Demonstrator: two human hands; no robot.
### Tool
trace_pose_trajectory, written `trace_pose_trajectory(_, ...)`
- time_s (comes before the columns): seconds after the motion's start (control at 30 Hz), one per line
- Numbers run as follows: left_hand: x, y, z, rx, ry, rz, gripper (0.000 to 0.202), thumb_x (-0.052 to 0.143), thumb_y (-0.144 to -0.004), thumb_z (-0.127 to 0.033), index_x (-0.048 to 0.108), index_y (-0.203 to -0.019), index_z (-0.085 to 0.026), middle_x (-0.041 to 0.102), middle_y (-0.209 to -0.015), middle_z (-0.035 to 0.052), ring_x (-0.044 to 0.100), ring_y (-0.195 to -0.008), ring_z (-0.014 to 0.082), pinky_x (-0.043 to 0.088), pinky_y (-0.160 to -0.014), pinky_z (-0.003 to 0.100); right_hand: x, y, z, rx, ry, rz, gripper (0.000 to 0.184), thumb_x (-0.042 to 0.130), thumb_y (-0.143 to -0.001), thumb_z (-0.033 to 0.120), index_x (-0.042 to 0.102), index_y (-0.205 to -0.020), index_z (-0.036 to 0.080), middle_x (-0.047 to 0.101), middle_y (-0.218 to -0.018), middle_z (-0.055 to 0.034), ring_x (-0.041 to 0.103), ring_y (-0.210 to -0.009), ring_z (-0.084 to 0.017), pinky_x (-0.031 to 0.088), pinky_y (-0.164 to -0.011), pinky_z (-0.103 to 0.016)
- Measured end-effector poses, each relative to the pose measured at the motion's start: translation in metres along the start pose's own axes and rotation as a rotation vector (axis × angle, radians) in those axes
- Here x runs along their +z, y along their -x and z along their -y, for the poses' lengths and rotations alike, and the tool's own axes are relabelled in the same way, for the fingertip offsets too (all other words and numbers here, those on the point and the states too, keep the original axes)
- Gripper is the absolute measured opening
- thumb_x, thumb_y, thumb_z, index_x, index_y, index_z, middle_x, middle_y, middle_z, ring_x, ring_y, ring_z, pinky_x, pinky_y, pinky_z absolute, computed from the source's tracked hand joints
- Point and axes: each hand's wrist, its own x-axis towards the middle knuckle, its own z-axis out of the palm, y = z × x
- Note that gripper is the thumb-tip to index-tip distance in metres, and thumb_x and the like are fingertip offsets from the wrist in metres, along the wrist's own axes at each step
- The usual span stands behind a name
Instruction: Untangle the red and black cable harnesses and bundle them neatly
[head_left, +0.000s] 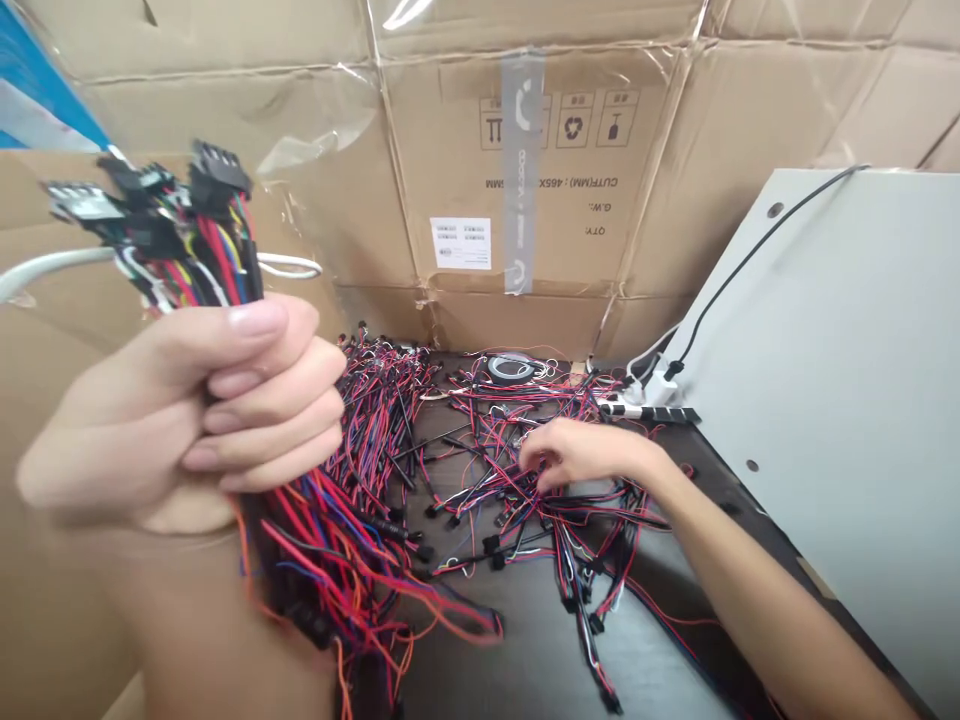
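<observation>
My left hand [217, 410] is raised close to the camera, fingers wrapped tight round a thick bundle of red, blue and black wires [187, 250] whose black connectors stick up above the fist. The bundle's tails hang down below the hand. My right hand [577, 455] reaches out over a loose heap of similar wire harnesses [465, 470] spread on the dark table [525, 640]. Its fingers are curled down into the wires in a pinch; what they grip I cannot make out.
Flattened cardboard boxes [525, 160] wrapped in plastic film wall off the back and left. A white panel [847, 370] with a black cable leans at the right. A tape roll [512, 369] and a white power strip [645, 408] lie at the table's far edge.
</observation>
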Motion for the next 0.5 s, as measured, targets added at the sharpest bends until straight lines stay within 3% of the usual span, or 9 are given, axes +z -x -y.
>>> trace_pose_trajectory(0.07,0.012,-0.006,0.005,-0.040,-0.002,0.177,0.040,0.035,-0.088,-0.017,0.042,-0.048,-0.017,0.023,-0.040,-0.0063,0.010,-0.026,0.0004,0.020,-0.026,0.012,0.011,-0.008,0.018,-0.051,-0.014,0.119,0.029,0.073,-0.073,0.019,0.067,-0.101,0.017,0.062,-0.097,-0.0042,0.055,-0.084,-0.014,0.041,-0.073,-0.024)
trace_pose_trajectory(0.17,0.030,-0.025,0.022,-0.151,0.113,0.259,0.042,0.035,-0.090,-0.016,0.039,-0.049,-0.016,0.023,-0.043,-0.0066,0.012,-0.028,0.0001,0.019,-0.027,0.011,0.024,-0.014,0.028,-0.058,0.038,0.215,0.007,0.067,-0.074,0.012,0.069,-0.080,0.015,0.059,-0.082,-0.0010,0.050,-0.072,-0.011,0.035,-0.062,-0.022)
trace_pose_trajectory(0.27,0.047,-0.050,0.057,-0.361,0.325,0.329,0.043,0.033,-0.093,-0.018,0.039,-0.051,-0.016,0.023,-0.044,-0.0076,0.011,-0.028,0.0003,0.017,-0.025,0.011,0.019,-0.010,0.022,-0.020,-0.059,0.303,0.014,0.061,-0.075,0.008,0.062,-0.062,0.013,0.049,-0.059,0.0043,0.040,-0.056,-0.007,0.029,-0.055,-0.021)
trace_pose_trajectory(0.4,0.049,-0.071,0.107,-0.585,0.484,0.279,0.043,0.033,-0.096,-0.019,0.040,-0.054,-0.015,0.028,-0.044,-0.0074,0.022,-0.027,0.0006,0.018,-0.025,0.011,-0.009,0.012,0.012,0.154,-0.055,0.254,0.019,0.059,-0.069,0.006,0.055,-0.052,0.013,0.033,-0.047,0.0069,0.028,-0.049,-0.007,0.024,-0.051,-0.022)
trace_pose_trajectory(0.5,0.027,-0.070,0.124,-0.551,0.602,0.168,0.043,0.030,-0.098,-0.019,0.037,-0.055,-0.015,0.028,-0.043,-0.0078,0.026,-0.026,0.0003,0.016,-0.025,0.011,-0.022,0.038,0.007,0.215,-0.064,0.208,0.015,0.056,-0.068,0.008,0.059,-0.055,0.013,0.041,-0.049,0.0053,0.034,-0.050,-0.007,0.027,-0.052,-0.022)
